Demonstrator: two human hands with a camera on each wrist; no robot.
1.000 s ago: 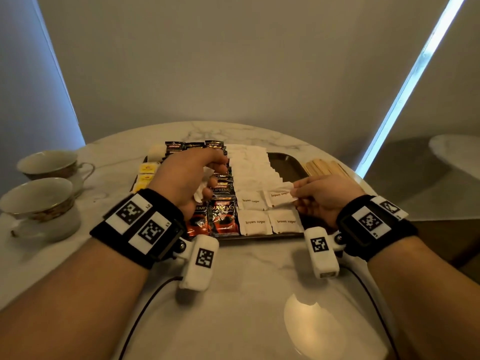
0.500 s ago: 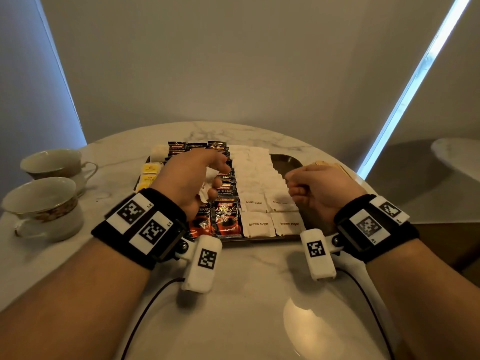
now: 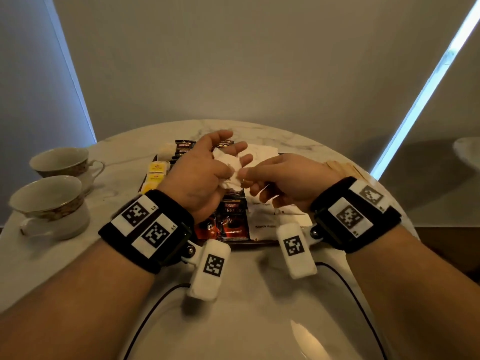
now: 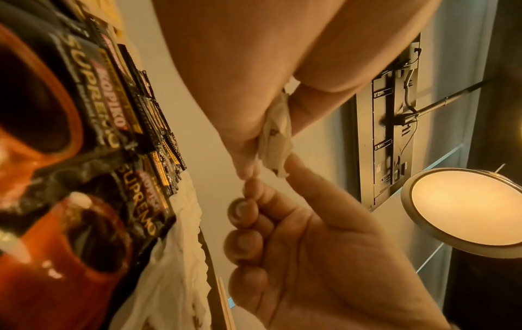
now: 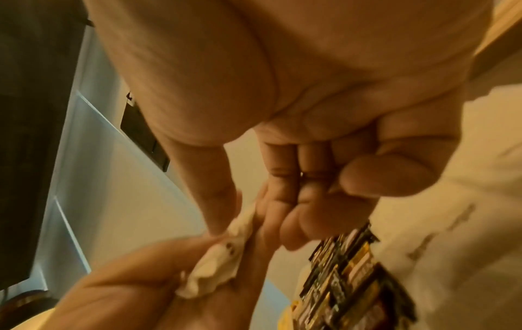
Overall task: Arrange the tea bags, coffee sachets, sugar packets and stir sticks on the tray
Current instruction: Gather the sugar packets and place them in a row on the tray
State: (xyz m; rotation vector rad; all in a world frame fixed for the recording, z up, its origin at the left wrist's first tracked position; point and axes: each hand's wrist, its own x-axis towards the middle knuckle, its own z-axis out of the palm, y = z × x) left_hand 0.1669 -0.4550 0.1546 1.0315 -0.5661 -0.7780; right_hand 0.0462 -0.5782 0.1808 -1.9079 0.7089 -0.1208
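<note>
Over round marble table [image 3: 241,294] by grey wall, both hands' fingers [image 3: 235,148] pinching sugar packets [image 3: 228,167]

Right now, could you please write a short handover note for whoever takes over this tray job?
Left hand: raised over the tray, holding a bunch of white sugar packets.
Right hand: thumb and fingers pinching a packet from that bunch.
Done: yellow tea bags, coffee sachets and rows of brown sugar packets lie on the tray.
Left: lay out the held packets; the stir sticks lie at the tray's right; whether on it, unclear.
</note>
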